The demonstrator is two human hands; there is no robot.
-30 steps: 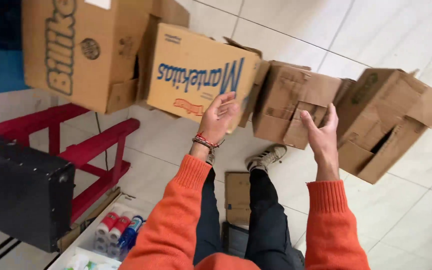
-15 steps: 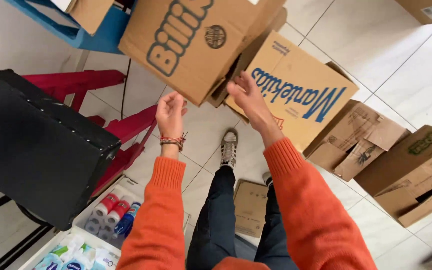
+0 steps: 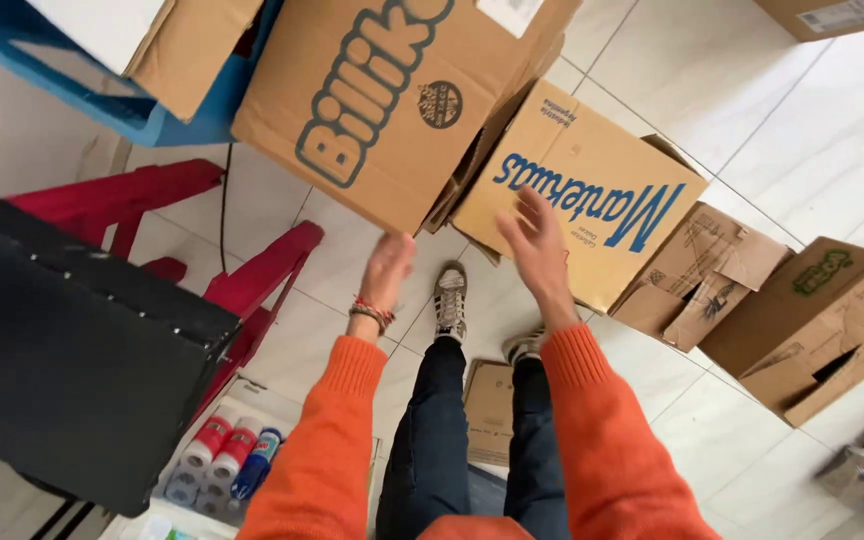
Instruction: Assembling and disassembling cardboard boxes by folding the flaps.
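A: Where are the hands?

B: Both are raised in front of the person, in orange sleeves. The left hand (image 3: pixel 387 268) has its fingers loosely spread and holds nothing. Just past its fingertips is the lower corner of a large cardboard box with big blue lettering (image 3: pixel 382 95); I cannot tell whether the fingertips touch it.

A: And the right?

B: The right hand (image 3: pixel 534 240) is open too, fingers spread, empty. It lies over the face of a second cardboard box with slanted blue script (image 3: pixel 592 205), which sits on the floor right beyond its fingers. The hand is blurred, so contact is unclear.

A: How do the two boxes sit?

B: The large box is tilted, up and to the left of both sets of fingers, and overlaps the top edge of the script box.

A: What else is around?

B: To the right of the right fingers, two smaller open cardboard boxes: a crumpled one (image 3: pixel 697 275) just beside the script box and a further one with a green mark (image 3: pixel 822 320). Left of the left fingers, a red frame (image 3: pixel 252 280) and a black case (image 3: pixel 72 340) nearer the person. Below the left wrist, which wears a beaded bracelet (image 3: pixel 372 312), a few bottles with red and blue caps (image 3: pixel 222 455). Between the wrists and beneath them, the person's shoes (image 3: pixel 449 300) on a pale tile floor (image 3: pixel 752 120).
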